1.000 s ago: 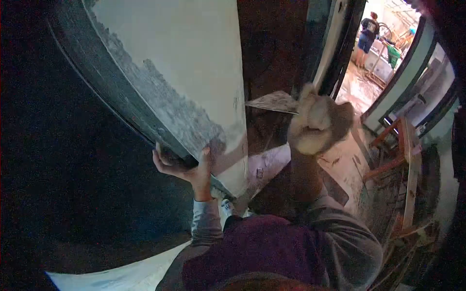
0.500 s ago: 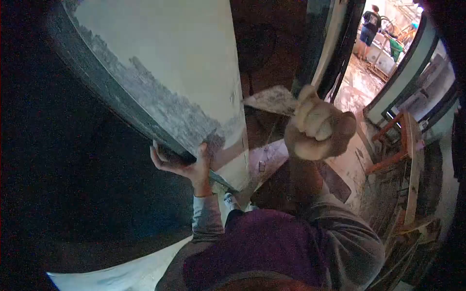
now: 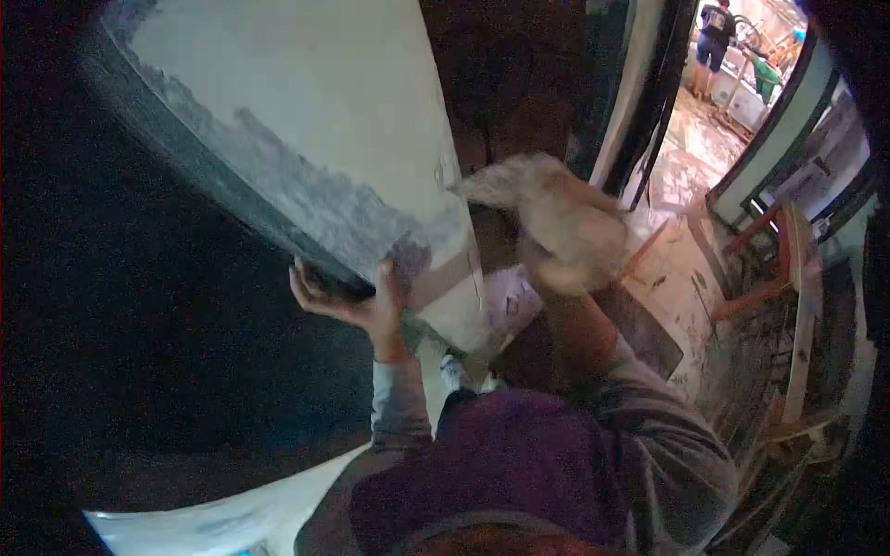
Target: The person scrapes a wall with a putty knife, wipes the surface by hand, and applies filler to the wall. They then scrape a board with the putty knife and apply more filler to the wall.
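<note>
A long pale panel [image 3: 306,83], its left margin covered with rough grey patches, stretches from the top of the view down toward my body. My left hand [image 3: 371,310] grips its lower left edge, thumb on the face and fingers around the outer side. Beyond the panel's right edge, my right hand [image 3: 575,232] is closed in a fist and smeared by motion. A putty knife with a triangular, stained blade [image 3: 491,183] juts from that fist, its tip close to the panel's right edge. The handle is hidden in the fingers.
A wooden frame like a chair [image 3: 793,269] stands at the right. Past a doorway at the upper right, a person [image 3: 714,42] in dark clothes stands in a bright, cluttered room. A white sheet-like surface [image 3: 204,524] shows at the lower left.
My right hand has moved left with the putty knife, bringing the blade nearer the panel's edge. The left hand keeps its grip. The view has shifted slightly.
</note>
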`<state>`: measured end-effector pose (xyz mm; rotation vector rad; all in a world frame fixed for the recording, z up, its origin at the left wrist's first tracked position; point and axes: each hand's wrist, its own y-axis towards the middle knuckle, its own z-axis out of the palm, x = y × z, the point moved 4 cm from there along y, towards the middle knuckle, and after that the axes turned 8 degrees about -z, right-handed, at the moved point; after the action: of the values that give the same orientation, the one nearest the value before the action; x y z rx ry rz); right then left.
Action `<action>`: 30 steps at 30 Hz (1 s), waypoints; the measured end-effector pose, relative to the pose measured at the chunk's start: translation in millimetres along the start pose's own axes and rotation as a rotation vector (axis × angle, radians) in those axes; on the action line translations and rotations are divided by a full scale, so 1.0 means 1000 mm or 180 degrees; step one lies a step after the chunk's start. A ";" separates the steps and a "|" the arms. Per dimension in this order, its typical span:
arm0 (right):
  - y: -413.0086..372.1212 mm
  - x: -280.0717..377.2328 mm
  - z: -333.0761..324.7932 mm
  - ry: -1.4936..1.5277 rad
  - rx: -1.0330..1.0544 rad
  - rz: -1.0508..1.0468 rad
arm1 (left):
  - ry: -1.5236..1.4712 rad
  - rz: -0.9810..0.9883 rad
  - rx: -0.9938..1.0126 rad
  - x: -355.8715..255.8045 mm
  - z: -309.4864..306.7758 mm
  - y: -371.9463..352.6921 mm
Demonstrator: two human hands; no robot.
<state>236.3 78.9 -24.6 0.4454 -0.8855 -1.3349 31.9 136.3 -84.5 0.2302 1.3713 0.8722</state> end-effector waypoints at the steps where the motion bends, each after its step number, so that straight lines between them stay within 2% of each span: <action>1: -0.004 -0.005 0.004 -0.1053 0.0004 -0.0831 | 0.0087 -0.0136 -0.0014 -0.004 -0.003 -0.004; 4: -0.010 0.003 0.003 -0.2232 0.0248 -0.1462 | -0.0032 -0.0133 0.0097 0.003 -0.004 -0.001; 6: 0.004 0.006 0.005 -0.0655 -0.0113 -0.0648 | -0.0170 0.0012 0.0038 0.014 0.004 0.006; 8: -0.014 -0.002 -0.004 0.0031 -0.0376 0.0027 | 0.0149 0.0176 0.0086 0.004 -0.005 0.002; 9: -0.017 -0.013 -0.013 -0.0923 0.0129 -0.0627 | 0.0149 -0.0079 0.0144 -0.003 -0.005 -0.001; 11: -0.003 -0.024 -0.010 -0.1816 0.0635 -0.1441 | 0.0000 -0.0005 0.0216 0.001 -0.008 0.000; 12: 0.011 -0.031 -0.008 -0.1826 0.0804 -0.1529 | -0.0155 0.0062 0.0232 0.006 -0.001 0.003; 13: 0.019 -0.033 -0.006 -0.1849 0.0981 -0.1543 | -0.0351 0.0135 0.0208 0.008 0.002 0.003; 17: -0.008 -0.026 -0.014 -0.2057 0.1351 -0.0950 | 0.0148 -0.0020 0.0182 0.001 -0.006 -0.002; 20: -0.010 0.010 -0.031 -0.1906 0.1768 -0.0593 | -0.0032 0.0110 0.0521 0.005 -0.007 0.003; 22: -0.021 0.039 -0.029 -0.1782 0.2414 -0.0468 | 0.0213 0.0201 0.0573 -0.007 -0.014 -0.013; 24: -0.038 0.056 -0.017 -0.1493 0.3199 -0.0463 | 0.0527 0.0292 -0.0049 -0.017 -0.026 -0.038; 25: -0.048 0.061 -0.011 -0.1314 0.3539 -0.0463 | 0.0523 0.0216 -0.0067 -0.020 -0.027 -0.057; 27: -0.069 0.061 0.001 -0.0963 0.4029 -0.0516 | -0.0271 -0.0671 0.1049 -0.023 -0.018 -0.097; 28: -0.076 0.058 0.005 -0.0789 0.4171 -0.0564 | -0.0725 -0.1357 0.1627 -0.022 -0.008 -0.112; 30: -0.084 0.059 0.007 -0.0546 0.4273 -0.0532 | -0.1618 -0.2632 0.2358 -0.017 0.003 -0.123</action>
<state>175.9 6.0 -64.1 1.4565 -1.8673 -0.7458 84.9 43.2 -147.1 0.3761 1.0929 -0.3901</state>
